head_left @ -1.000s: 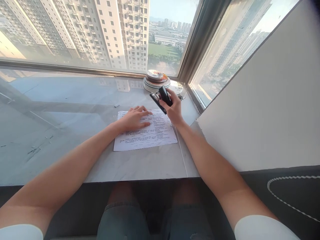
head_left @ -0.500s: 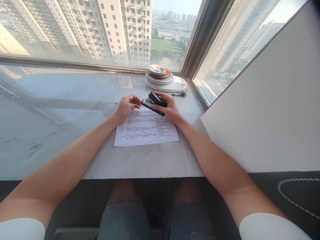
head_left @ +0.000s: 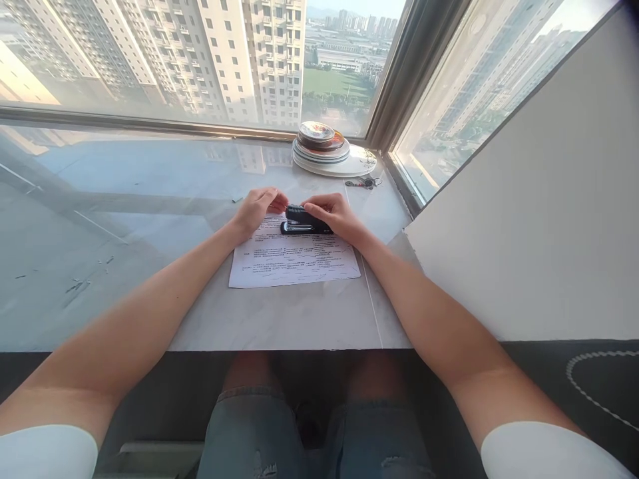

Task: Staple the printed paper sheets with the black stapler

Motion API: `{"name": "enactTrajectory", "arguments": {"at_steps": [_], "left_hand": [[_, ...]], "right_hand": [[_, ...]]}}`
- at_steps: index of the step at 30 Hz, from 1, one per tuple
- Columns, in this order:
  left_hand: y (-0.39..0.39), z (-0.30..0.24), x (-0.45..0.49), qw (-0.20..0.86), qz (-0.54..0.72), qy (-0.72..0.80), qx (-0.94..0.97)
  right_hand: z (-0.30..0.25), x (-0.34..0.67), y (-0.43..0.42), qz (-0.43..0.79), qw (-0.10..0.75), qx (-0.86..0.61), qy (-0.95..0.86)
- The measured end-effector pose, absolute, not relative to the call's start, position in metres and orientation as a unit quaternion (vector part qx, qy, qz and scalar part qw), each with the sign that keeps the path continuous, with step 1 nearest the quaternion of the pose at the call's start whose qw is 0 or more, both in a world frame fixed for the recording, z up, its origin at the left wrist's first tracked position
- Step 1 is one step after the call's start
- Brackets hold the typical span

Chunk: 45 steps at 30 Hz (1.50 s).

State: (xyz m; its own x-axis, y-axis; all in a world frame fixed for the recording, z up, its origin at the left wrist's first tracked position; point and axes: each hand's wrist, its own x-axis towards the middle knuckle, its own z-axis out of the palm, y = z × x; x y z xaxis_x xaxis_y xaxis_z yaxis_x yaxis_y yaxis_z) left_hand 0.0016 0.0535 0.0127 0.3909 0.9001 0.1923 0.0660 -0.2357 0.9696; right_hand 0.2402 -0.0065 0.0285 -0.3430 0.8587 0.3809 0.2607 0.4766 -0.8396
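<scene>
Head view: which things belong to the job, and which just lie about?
In use:
black stapler, in the right hand
printed sheet, by the left hand

Lying about:
stacked plates
keychain-like item near them
small dark bits at left

This looked like a home, high up. Stacked round patterned plates (head_left: 322, 152) sat on a grey marbled window ledge (head_left: 299, 319), and beige apartment blocks (head_left: 232, 60) rose outside.

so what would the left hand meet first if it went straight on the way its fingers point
The left hand would most likely meet the black stapler held by the right hand, though the gap and depth are hard to judge.
</scene>
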Motion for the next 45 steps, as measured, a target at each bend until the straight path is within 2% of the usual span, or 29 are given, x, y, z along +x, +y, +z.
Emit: {"name": "enactTrajectory", "arguments": {"at_steps": [7, 18, 33, 36, 40, 45], "left_hand": [[0.051, 0.016, 0.002, 0.497, 0.406, 0.366, 0.674], [0.052, 0.016, 0.004, 0.517, 0.421, 0.381, 0.641], [0.053, 0.015, 0.003, 0.512, 0.418, 0.376, 0.649], [0.052, 0.016, 0.003, 0.512, 0.415, 0.382, 0.648], [0.051, 0.017, 0.003, 0.51, 0.414, 0.381, 0.651], [0.051, 0.017, 0.003, 0.508, 0.412, 0.382, 0.653]], "right_hand": [[0.017, 0.241, 0.011, 0.33, 0.512, -0.464, -0.643], [0.014, 0.248, 0.023, 0.441, 0.5, -0.5, -0.552], [0.013, 0.258, 0.022, 0.335, 0.497, -0.465, -0.652], [0.023, 0.265, 0.013, 0.397, 0.49, -0.414, -0.656], [0.032, 0.279, 0.005, 0.497, 0.438, -0.384, -0.643], [0.036, 0.287, 0.002, 0.553, 0.387, -0.377, -0.634]]}}
